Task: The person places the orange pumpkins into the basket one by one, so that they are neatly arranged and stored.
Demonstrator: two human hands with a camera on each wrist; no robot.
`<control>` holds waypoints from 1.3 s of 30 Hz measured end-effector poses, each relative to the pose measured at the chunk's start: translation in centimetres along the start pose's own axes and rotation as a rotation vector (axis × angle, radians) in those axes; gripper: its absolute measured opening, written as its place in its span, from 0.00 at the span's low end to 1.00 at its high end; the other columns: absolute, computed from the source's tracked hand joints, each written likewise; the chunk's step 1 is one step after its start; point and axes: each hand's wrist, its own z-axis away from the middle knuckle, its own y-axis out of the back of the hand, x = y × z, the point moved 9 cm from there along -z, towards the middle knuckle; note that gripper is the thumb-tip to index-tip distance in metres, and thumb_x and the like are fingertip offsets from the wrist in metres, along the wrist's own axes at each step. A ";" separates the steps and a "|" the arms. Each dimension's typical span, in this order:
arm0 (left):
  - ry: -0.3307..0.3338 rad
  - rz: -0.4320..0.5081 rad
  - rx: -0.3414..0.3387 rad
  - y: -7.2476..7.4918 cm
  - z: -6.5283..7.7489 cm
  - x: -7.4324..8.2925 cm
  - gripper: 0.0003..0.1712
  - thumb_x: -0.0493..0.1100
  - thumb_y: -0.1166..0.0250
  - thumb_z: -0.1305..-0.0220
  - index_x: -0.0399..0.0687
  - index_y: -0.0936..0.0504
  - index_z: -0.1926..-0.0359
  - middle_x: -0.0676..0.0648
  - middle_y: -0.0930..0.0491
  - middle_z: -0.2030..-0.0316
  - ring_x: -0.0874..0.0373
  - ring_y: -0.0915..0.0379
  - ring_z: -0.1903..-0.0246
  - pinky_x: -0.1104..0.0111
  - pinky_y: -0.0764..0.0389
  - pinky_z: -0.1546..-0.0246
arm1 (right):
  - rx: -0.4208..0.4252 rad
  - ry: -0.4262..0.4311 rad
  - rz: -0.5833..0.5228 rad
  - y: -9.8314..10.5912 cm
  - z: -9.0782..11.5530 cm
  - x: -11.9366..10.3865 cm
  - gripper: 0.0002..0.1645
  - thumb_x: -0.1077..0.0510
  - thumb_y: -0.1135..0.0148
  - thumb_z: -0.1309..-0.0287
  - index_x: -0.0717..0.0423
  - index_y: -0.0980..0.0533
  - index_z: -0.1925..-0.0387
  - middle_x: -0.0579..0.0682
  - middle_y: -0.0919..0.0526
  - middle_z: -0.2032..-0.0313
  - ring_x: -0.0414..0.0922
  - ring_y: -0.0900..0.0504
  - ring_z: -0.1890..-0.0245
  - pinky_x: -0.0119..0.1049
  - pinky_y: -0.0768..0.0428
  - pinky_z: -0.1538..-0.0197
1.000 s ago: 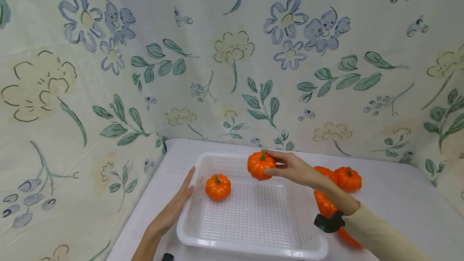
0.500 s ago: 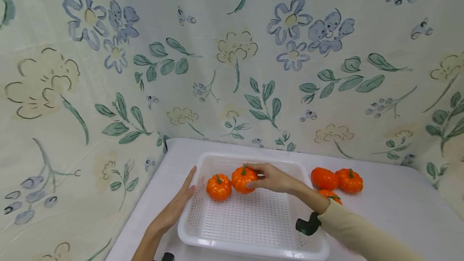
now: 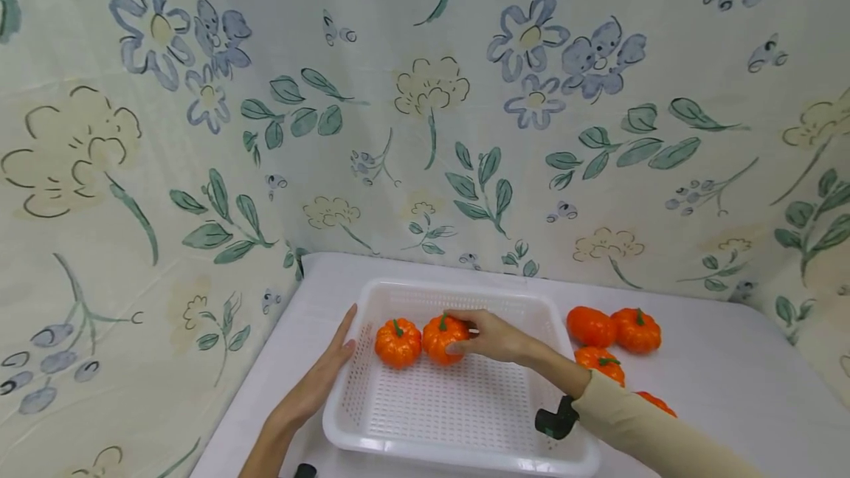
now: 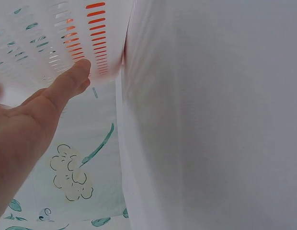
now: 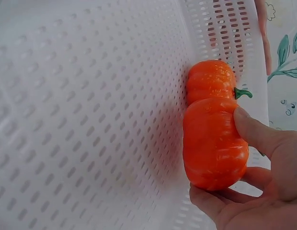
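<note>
Inside a white perforated plastic basket (image 3: 465, 456), my right hand (image 3: 494, 336) holds a small orange pumpkin (image 3: 443, 341) with a green stem, thumb on one side and fingers on the other. This pumpkin is down at the basket floor, beside a second orange pumpkin (image 3: 398, 344) on its left; the right wrist view shows the two against each other. My left hand (image 3: 317, 382) rests on the outside of the basket's left wall with its fingers straight. In the left wrist view, that hand's fingers (image 4: 74, 76) lie along the slotted wall, and orange shows through the slots.
Right of the basket, several more orange pumpkins (image 3: 639, 330) lie on the white-covered table (image 3: 717, 375), partly hidden by my right sleeve (image 3: 637, 426). A floral cloth (image 3: 425, 131) hangs behind and at the sides. A black band piece (image 3: 556, 419) sits at my right wrist.
My right hand has carried the pumpkin left and down, from above the basket's back part to the floor beside the other pumpkin. My left hand has stayed at the left wall.
</note>
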 end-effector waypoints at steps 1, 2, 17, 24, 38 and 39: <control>0.002 0.000 0.002 0.0 0.0 0.0 0.34 0.58 0.66 0.16 0.71 0.64 0.16 0.49 0.70 0.15 0.39 0.76 0.17 0.35 0.70 0.24 | 0.003 -0.002 0.001 -0.1 0.0 0.1 0.42 0.54 0.27 0.37 0.64 0.32 0.27 0.61 0.24 0.31 0.61 0.25 0.31 0.57 0.25 0.30; 0.002 0.002 0.004 0.1 0.0 0.0 0.34 0.58 0.66 0.16 0.71 0.64 0.16 0.49 0.70 0.15 0.39 0.76 0.17 0.35 0.70 0.24 | 0.004 -0.012 -0.001 -0.2 -0.1 0.2 0.42 0.53 0.27 0.37 0.63 0.32 0.26 0.60 0.23 0.31 0.60 0.25 0.31 0.57 0.25 0.29; 0.014 -0.018 0.004 -0.1 -0.1 0.0 0.35 0.59 0.66 0.16 0.70 0.64 0.16 0.49 0.70 0.15 0.38 0.75 0.17 0.36 0.69 0.25 | -0.036 0.027 -0.008 -0.8 0.3 0.9 0.43 0.57 0.27 0.38 0.63 0.34 0.25 0.62 0.25 0.30 0.62 0.24 0.32 0.53 0.20 0.34; 0.040 -0.013 0.010 -0.1 0.0 -0.1 0.35 0.59 0.65 0.17 0.70 0.64 0.16 0.49 0.70 0.15 0.39 0.75 0.17 0.35 0.69 0.24 | -0.051 0.021 0.028 -0.8 0.3 1.2 0.44 0.57 0.27 0.38 0.61 0.35 0.25 0.61 0.26 0.30 0.60 0.24 0.32 0.52 0.21 0.33; 0.044 -0.018 0.014 -0.1 0.0 -0.2 0.35 0.60 0.65 0.17 0.70 0.65 0.16 0.50 0.70 0.15 0.39 0.76 0.17 0.33 0.70 0.24 | -0.064 -0.016 0.091 0.3 0.9 0.7 0.45 0.46 0.32 0.33 0.67 0.36 0.26 0.65 0.27 0.30 0.61 0.25 0.32 0.59 0.26 0.29; 0.044 -0.020 0.012 -0.1 0.0 -0.2 0.35 0.60 0.65 0.17 0.70 0.65 0.16 0.50 0.70 0.15 0.39 0.76 0.17 0.33 0.70 0.24 | -0.062 -0.015 0.086 0.5 1.0 0.5 0.44 0.45 0.34 0.32 0.67 0.36 0.26 0.65 0.27 0.30 0.62 0.25 0.32 0.60 0.27 0.29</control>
